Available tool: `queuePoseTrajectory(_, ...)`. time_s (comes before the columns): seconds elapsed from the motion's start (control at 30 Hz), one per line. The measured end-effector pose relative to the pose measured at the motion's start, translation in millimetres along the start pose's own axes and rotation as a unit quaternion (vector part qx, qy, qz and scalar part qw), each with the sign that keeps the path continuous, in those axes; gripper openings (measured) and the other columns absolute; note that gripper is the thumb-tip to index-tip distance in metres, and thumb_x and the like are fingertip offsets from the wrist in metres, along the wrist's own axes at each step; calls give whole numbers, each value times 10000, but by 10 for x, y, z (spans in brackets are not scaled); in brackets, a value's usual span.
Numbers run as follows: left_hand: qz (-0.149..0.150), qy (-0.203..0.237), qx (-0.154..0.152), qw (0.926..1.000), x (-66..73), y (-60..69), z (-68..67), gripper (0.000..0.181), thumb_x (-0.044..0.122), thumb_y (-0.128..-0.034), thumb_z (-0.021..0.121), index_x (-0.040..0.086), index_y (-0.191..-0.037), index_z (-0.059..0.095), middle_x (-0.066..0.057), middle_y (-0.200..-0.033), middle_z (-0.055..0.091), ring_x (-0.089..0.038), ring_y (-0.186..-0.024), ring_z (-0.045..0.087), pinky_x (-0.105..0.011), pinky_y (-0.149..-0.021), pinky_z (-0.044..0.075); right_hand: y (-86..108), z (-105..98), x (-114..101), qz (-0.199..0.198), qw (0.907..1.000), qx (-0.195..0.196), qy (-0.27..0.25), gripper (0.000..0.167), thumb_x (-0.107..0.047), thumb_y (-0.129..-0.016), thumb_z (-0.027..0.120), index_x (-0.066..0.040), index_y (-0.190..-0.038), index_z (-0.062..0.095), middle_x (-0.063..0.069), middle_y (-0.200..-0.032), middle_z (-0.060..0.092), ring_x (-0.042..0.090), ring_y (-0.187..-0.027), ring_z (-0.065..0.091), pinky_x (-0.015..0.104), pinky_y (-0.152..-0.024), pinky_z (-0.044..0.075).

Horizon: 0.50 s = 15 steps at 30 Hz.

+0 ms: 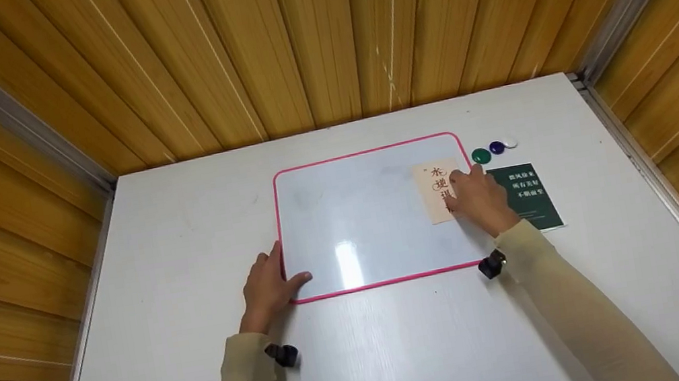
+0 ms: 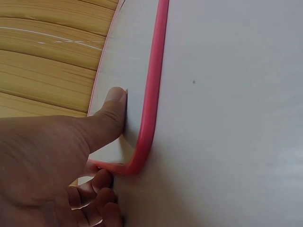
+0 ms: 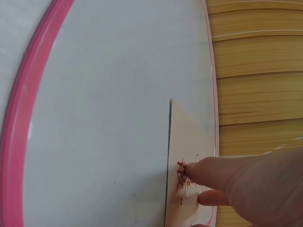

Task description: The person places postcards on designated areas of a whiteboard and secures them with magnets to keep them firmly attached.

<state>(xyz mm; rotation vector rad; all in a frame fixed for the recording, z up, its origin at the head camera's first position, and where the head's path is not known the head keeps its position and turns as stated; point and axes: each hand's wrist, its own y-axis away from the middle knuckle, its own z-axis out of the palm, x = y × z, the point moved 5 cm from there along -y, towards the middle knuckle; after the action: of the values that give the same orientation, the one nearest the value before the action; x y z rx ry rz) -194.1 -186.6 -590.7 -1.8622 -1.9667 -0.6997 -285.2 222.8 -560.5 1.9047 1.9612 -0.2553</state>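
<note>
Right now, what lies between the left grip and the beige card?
Only bare whiteboard with a bright reflection lies between the left grip and the beige card, in the head view.

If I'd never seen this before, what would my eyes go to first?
Probably the big rectangular, pink-rimmed whiteboard in the middle of the white table. Next, perhaps, the cream rectangular card with reddish writing near the board's right edge, touched by the right hand. Right of the board lie a dark green rectangular card and green, dark blue and white round discs.
</note>
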Motion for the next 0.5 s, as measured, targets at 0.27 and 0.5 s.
queuePoseTrajectory(0.27,9,-8,20,10000,-1,-2,5,962,400,-836,857,74,-1595,365,-151,-1086,580,-272,-939,539,-482,-887,498,3,-4,9,54,9999,-50,-107,484,-234,-988,691,24,-1376,558,287,-1237,461,408,-996,508,565,-848,490)
queuePoseTrajectory(0.5,-104,30,30,9999,-12,1,12,965,406,-831,861,101,-1600,365,-163,-1120,585,-287,-971,553,-480,-919,508,6,-23,1,-39,9999,-2,-106,480,-236,-995,684,12,-1384,554,282,-1204,495,401,-983,532,565,-845,502)
